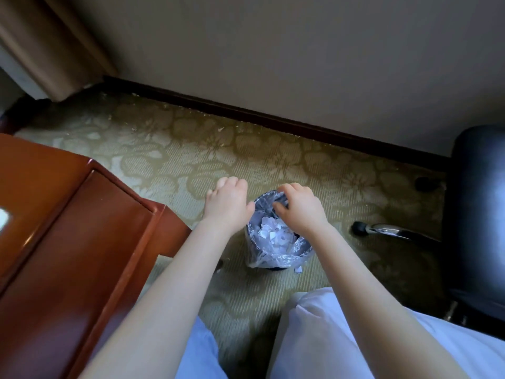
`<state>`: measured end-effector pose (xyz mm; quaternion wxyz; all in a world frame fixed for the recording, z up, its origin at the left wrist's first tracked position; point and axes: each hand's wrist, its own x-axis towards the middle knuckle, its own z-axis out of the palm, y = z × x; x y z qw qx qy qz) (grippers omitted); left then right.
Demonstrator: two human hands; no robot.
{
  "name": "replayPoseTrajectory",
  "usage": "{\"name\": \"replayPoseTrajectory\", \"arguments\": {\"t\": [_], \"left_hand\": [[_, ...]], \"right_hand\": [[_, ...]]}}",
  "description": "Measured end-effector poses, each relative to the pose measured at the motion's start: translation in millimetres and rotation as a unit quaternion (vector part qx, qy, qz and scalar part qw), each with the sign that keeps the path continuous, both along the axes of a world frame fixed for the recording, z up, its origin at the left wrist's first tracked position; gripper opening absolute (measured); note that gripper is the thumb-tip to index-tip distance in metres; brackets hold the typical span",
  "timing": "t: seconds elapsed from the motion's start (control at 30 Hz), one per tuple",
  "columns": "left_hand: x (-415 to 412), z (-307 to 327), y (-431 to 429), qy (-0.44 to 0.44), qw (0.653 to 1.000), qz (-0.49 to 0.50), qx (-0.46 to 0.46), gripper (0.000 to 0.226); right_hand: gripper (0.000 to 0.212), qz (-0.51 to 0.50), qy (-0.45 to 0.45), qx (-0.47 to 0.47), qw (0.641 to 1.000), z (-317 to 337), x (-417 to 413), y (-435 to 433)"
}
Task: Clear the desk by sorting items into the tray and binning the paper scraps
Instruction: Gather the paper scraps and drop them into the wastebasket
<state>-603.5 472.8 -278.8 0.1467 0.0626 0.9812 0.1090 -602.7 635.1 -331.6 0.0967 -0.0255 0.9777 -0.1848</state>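
Note:
A small dark bin [252, 236] with a clear plastic liner stands on the carpet, and white paper scraps [274, 233] lie inside it. Both hands hover above it, seen from the back with the palms hidden. My left hand [228, 199] is over the bin's left rim, fingers loosely curled downward. My right hand [299, 207] is over its right side, fingers and thumb bent down toward the opening. No paper shows in either hand. A small white scrap [297, 269] lies on the floor at the bin's foot.
The red-brown wooden desk [54, 214] fills the left side, its corner close to my left forearm. A black office chair [478, 209] stands at the right with a caster [359, 228] near the bin. The wall and dark skirting board run behind.

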Motion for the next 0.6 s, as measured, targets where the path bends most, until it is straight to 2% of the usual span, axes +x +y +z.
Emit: {"name": "replayPoseTrajectory", "arguments": {"t": [0.37,0.6], "left_hand": [[102,93,-11,0.099,0.995,0.008,0.013,0.039],[193,143,-40,0.180,0.983,0.036,0.015,0.045]], "right_hand": [[0.040,0.028,0.120,0.000,0.992,110,79,-5],[0.038,0.062,0.215,-0.060,0.973,162,147,-38]]}}
